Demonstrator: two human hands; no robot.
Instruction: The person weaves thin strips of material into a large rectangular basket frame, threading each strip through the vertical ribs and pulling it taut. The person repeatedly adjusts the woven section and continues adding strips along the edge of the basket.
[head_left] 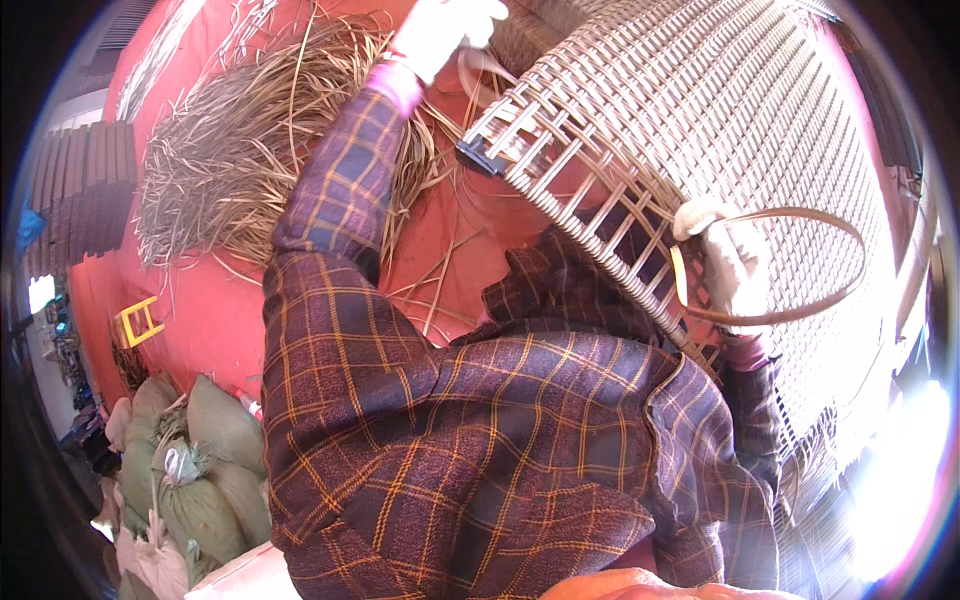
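Note:
A large woven wicker piece leans across the right half, its open lattice edge slanting toward my lap. At that edge my right hand, in a pale glove, is closed on a brown flat weaving strip. The strip bows out to the right in a loop and curls back under the hand. Stretched far forward, my left hand wears a white glove and is beyond the wicker's far left corner. Its fingers are blurred and cut by the upper edge, so its grip is unclear. A pale blurred strand shows just below it.
A thick bundle of loose tan strips lies on the red floor covering at left. A small yellow frame-like object sits farther left. Stuffed green sacks stand at lower left, and stacked dark corrugated pieces are at the left rim.

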